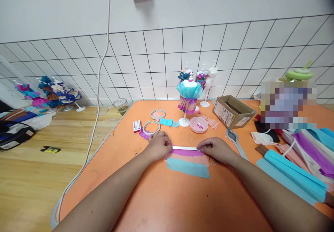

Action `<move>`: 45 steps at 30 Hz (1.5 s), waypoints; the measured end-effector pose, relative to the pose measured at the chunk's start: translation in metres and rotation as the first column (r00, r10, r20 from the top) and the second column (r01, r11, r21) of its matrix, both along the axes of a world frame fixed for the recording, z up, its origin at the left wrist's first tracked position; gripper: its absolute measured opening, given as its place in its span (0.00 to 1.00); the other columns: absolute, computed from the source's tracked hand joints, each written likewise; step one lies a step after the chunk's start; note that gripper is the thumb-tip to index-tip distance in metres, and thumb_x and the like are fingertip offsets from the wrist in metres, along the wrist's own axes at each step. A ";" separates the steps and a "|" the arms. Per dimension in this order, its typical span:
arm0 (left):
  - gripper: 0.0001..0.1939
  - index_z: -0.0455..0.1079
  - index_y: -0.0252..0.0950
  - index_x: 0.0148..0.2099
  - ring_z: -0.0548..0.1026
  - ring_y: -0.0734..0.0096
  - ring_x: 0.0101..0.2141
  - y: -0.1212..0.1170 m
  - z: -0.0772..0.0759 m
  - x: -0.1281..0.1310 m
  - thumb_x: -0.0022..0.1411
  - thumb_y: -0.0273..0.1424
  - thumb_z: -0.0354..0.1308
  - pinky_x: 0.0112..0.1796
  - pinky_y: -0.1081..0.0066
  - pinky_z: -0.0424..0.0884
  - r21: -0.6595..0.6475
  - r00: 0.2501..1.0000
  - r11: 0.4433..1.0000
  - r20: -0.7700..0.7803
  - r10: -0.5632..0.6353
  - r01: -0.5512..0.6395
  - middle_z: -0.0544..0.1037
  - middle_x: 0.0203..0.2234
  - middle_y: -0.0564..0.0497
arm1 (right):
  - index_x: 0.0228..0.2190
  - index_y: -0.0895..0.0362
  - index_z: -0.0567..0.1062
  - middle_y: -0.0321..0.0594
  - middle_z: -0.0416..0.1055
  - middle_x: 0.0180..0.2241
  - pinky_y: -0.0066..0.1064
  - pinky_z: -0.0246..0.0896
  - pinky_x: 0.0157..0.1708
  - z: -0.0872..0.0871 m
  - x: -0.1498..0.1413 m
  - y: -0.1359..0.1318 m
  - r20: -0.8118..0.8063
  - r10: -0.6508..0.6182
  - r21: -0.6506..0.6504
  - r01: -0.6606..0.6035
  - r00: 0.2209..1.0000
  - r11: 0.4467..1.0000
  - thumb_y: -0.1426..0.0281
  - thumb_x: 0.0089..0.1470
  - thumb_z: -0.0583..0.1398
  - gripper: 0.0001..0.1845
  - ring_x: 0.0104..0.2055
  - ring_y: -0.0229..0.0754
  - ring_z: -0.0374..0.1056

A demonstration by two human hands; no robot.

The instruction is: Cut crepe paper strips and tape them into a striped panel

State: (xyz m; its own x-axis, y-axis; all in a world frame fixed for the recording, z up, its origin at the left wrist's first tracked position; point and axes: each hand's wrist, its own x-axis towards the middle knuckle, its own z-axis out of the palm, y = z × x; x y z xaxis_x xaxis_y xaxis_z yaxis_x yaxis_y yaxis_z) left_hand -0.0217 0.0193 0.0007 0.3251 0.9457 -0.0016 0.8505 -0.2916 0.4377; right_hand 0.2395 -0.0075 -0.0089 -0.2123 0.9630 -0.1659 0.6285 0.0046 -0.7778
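Observation:
On the orange table lies a small layered stack of crepe paper strips: purple on top, pink below, teal nearest me. A white tape strip runs along the purple edge. My left hand has its fingers curled, pinching the left end of the tape strip. My right hand rests with closed fingers on the right end of the same strip. A roll of double-sided tape sits just beyond my left hand.
A small mannequin in a teal and purple paper dress stands behind, with a pink dish, a second tape roll and a cardboard box. Folded crepe paper sheets lie at right. A white cable hangs at left.

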 end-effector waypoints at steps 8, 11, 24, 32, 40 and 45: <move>0.06 0.70 0.37 0.26 0.64 0.61 0.43 0.001 -0.004 0.001 0.51 0.30 0.53 0.42 0.60 0.55 0.037 0.999 0.999 -0.029 -0.022 0.023 0.70 0.37 0.51 | 0.30 0.53 0.81 0.35 0.76 0.29 0.26 0.58 0.23 0.002 -0.002 -0.002 0.026 -0.005 -0.005 0.006 1.000 1.000 0.72 0.44 0.55 0.14 0.22 0.35 0.66; 0.06 0.70 0.37 0.26 0.64 0.61 0.43 0.002 -0.005 0.001 0.51 0.30 0.53 0.42 0.60 0.55 0.046 0.999 0.999 -0.026 -0.024 0.025 0.70 0.36 0.50 | 0.30 0.53 0.80 0.34 0.76 0.28 0.26 0.57 0.22 0.003 -0.003 -0.002 0.026 -0.010 -0.024 0.011 1.000 1.000 0.72 0.44 0.55 0.14 0.19 0.34 0.64; 0.06 0.71 0.38 0.26 0.65 0.61 0.42 0.003 -0.011 -0.002 0.52 0.32 0.55 0.42 0.62 0.58 0.071 1.000 0.997 0.000 -0.025 0.025 0.70 0.35 0.50 | 0.31 0.54 0.78 0.33 0.72 0.20 0.25 0.56 0.16 -0.009 -0.002 -0.002 0.021 -0.007 -0.042 0.008 1.000 0.999 0.71 0.46 0.55 0.12 0.14 0.35 0.63; 0.10 0.70 0.37 0.26 0.66 0.62 0.40 0.005 -0.013 -0.003 0.56 0.36 0.54 0.39 0.65 0.60 0.127 0.999 0.991 -0.039 -0.035 0.040 0.70 0.34 0.49 | 0.32 0.54 0.78 0.32 0.70 0.18 0.24 0.54 0.15 -0.008 -0.002 -0.003 0.019 -0.013 -0.059 0.014 1.000 0.998 0.71 0.47 0.55 0.13 0.13 0.34 0.63; 0.12 0.71 0.37 0.28 0.67 0.63 0.39 0.006 -0.012 -0.005 0.58 0.37 0.53 0.42 0.64 0.61 0.132 0.995 0.989 -0.080 -0.061 0.071 0.70 0.34 0.48 | 0.33 0.54 0.78 0.31 0.71 0.18 0.24 0.53 0.16 -0.006 -0.004 -0.001 0.044 -0.017 -0.039 0.019 0.999 0.999 0.69 0.48 0.54 0.13 0.13 0.33 0.62; 0.14 0.69 0.36 0.29 0.66 0.60 0.39 0.001 -0.005 -0.003 0.58 0.41 0.54 0.40 0.63 0.62 0.176 0.989 0.983 -0.147 -0.018 0.044 0.69 0.33 0.46 | 0.33 0.54 0.76 0.32 0.72 0.19 0.25 0.53 0.17 -0.005 -0.006 -0.003 0.074 -0.024 -0.011 0.025 0.997 1.000 0.68 0.50 0.54 0.12 0.13 0.34 0.63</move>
